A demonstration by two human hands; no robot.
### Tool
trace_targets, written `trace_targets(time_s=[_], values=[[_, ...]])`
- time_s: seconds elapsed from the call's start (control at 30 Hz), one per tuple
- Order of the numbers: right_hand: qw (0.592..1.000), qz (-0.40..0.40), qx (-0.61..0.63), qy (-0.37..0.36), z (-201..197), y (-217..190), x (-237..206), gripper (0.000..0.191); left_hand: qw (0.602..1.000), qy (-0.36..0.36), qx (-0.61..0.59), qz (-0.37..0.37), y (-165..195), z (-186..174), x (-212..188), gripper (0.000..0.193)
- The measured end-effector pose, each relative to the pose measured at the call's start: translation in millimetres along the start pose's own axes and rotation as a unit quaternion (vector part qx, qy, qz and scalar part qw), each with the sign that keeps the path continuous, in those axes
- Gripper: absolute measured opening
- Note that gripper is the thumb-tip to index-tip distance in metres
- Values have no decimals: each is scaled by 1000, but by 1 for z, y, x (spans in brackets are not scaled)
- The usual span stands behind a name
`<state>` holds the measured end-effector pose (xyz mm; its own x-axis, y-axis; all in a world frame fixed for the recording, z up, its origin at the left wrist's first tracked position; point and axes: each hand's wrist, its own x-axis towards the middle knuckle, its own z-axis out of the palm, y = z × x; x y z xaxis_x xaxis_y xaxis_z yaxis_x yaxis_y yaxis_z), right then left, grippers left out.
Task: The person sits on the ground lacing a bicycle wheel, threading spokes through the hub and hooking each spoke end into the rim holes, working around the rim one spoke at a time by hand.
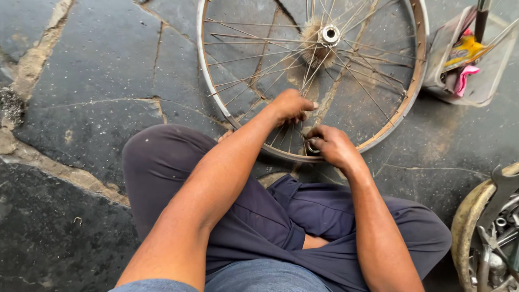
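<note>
Both hands' fingers at the near wheel rim (216, 103): left hand (292, 105) pinching spokes (286, 135), right hand (332, 146) clamped on a small tool (312, 146).

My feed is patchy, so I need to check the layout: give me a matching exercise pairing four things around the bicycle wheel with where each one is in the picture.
Things:
1. hub
2. plastic tray
3. left hand
4. right hand

Places:
A. far right, beside the wheel, holding coloured rags
B. on the near rim, closed on a small tool
C. on the spokes, just above the near rim
D. wheel's middle, top of the picture

Pairs: 1-D, 2-A, 3-C, 4-B
</note>
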<state>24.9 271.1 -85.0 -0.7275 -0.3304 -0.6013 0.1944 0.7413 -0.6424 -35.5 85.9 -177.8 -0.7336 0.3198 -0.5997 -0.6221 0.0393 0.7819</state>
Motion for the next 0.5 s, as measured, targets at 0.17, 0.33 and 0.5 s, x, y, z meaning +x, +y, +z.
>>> trace_targets(time_s=[0.17,0.33,0.5], values=[[992,26,102,-74,6,9,29,27,983,99,151,23,2,8,5,32],[981,25,123,-147,-1,20,45,26,961,175,210,32,13,9,-7,30],[971,83,160,-157,-14,19,42,28,945,193,263,-24,32,8,-22,36]])
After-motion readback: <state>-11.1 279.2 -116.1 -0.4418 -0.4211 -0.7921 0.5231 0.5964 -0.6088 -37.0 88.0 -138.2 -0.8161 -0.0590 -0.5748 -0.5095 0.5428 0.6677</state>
